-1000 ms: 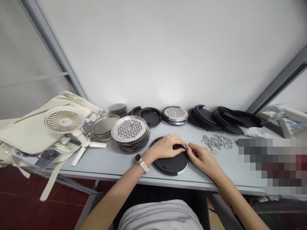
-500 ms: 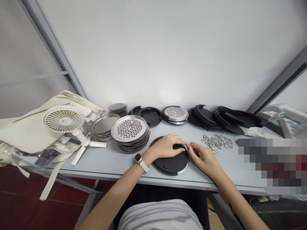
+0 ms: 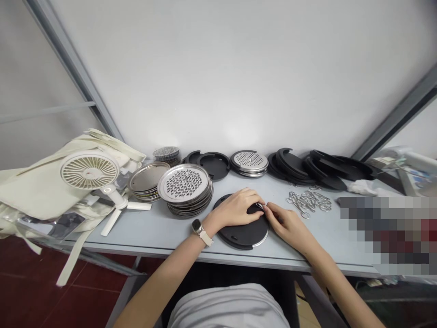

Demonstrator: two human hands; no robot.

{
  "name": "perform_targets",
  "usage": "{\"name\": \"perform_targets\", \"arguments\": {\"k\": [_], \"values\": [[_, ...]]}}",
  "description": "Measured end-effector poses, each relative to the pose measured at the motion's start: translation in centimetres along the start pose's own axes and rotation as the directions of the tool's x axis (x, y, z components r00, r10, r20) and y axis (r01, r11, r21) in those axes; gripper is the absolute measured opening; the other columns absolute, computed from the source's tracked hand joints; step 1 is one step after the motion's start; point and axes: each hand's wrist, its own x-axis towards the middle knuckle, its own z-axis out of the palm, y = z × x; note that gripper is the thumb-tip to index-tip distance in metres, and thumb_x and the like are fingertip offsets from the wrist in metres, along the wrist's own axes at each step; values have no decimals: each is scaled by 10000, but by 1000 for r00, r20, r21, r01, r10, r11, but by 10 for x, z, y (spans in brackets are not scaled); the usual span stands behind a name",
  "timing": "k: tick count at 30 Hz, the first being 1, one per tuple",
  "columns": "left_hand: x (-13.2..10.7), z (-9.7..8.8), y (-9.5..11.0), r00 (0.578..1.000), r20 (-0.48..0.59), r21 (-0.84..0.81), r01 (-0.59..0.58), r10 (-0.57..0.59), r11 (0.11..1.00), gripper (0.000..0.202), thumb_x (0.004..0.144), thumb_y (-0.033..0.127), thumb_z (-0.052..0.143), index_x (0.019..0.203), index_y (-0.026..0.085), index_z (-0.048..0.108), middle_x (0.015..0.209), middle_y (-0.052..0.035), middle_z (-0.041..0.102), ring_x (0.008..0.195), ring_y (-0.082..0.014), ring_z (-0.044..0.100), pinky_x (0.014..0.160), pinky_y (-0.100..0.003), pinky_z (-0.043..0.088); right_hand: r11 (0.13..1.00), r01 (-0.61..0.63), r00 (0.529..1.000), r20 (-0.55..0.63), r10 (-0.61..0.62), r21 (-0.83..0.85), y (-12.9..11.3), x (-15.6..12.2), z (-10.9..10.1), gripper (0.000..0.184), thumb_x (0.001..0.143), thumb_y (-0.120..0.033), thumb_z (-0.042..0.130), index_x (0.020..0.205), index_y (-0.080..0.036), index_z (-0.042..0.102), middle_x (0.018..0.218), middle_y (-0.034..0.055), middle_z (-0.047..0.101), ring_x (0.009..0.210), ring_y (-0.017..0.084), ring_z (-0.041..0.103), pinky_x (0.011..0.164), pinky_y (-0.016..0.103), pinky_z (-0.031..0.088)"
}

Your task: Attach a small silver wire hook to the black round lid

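A round black disc with a metal rim [image 3: 244, 234] lies flat on the grey table [image 3: 160, 232] in front of me. My left hand [image 3: 235, 208] rests on top of the disc, fingers curled and pressing down near its far right edge. My right hand [image 3: 287, 221] meets it there, fingertips pinched on a small metal piece at the disc's edge; the piece is too small to name. A watch sits on my left wrist.
Stacks of perforated metal discs [image 3: 186, 187] and plain metal plates [image 3: 147, 180] stand left of the disc. Black rings [image 3: 300, 168] line the back. Loose metal clips [image 3: 309, 201] lie to the right. A white fan [image 3: 90, 171] sits on a cream bag at left.
Hardly anything has moved. My right fingertips have shifted slightly left toward the disc's edge, while my left hand stays pressed on the disc.
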Motion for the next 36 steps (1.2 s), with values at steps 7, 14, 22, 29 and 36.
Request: {"name": "perform_targets", "arguments": {"k": [7, 14, 22, 29, 36], "values": [[0, 0, -1, 1000, 6, -45, -6, 6, 999, 173, 856, 209, 542, 1011, 166, 606, 989, -60, 609, 1010, -192, 545, 932, -321, 429, 1000, 19, 999, 35, -19, 19, -4, -1, -2, 297, 943, -348, 371, 686, -211, 425, 553, -42, 465, 509, 113, 413, 505, 226, 307], [1, 2, -3, 999, 19, -87, 28, -27, 996, 196, 853, 206, 564, 1034, 178, 635, 963, -48, 623, 972, -177, 564, 923, -313, 433, 999, 26, 1000, 8, -26, 36, -5, -2, -3, 271, 921, -308, 403, 676, -203, 447, 536, -50, 426, 506, 104, 385, 490, 225, 305], [0, 3, -4, 999, 13, -137, 35, -33, 990, 191, 847, 199, 580, 1024, 178, 650, 924, -47, 631, 931, -173, 578, 868, -299, 454, 1000, 12, 999, -34, -12, 3, -3, -2, -1, 280, 928, -327, 398, 673, -210, 406, 560, -52, 420, 513, 103, 405, 511, 224, 318], [0, 2, -3, 1000, -2, -158, 20, -21, 987, 164, 845, 179, 582, 994, 167, 650, 913, -46, 636, 897, -159, 578, 858, -289, 450, 996, 65, 993, -91, -70, -61, -3, -2, 0, 240, 920, -291, 409, 693, -214, 433, 599, -20, 484, 561, 129, 459, 539, 239, 356], [1, 2, -2, 1000, 5, -146, 29, -29, 989, 142, 840, 178, 579, 965, 174, 647, 921, -45, 656, 909, -167, 584, 865, -297, 444, 994, 81, 990, -107, -88, -71, -2, -2, 1, 249, 931, -301, 397, 698, -218, 424, 609, -15, 475, 576, 137, 468, 554, 245, 364]]}}
